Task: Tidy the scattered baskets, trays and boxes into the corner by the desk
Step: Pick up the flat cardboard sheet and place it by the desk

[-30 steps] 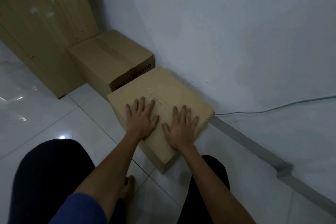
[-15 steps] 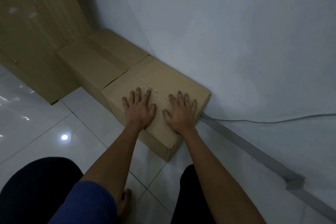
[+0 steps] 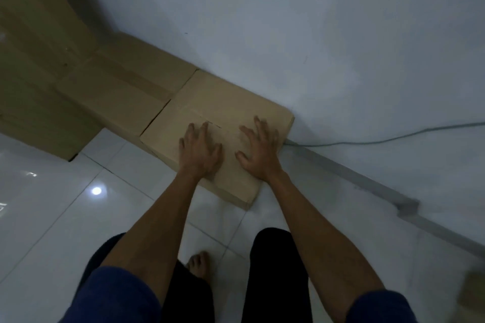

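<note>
The box [image 3: 223, 102] has slid flush with the second box [image 3: 126, 86] and wall [image 3: 288, 34], left hand [image 3: 200, 151] and right hand [image 3: 258, 149] pressing it, fingers spread; a blurred shape [image 3: 472, 291], perhaps a third, remains.

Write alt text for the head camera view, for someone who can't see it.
A person's left hand and right hand rest, fingers spread, on a cardboard box against the wall. A second box sits beside it, by a wooden desk panel. A grey cable trails along the wall.
</note>
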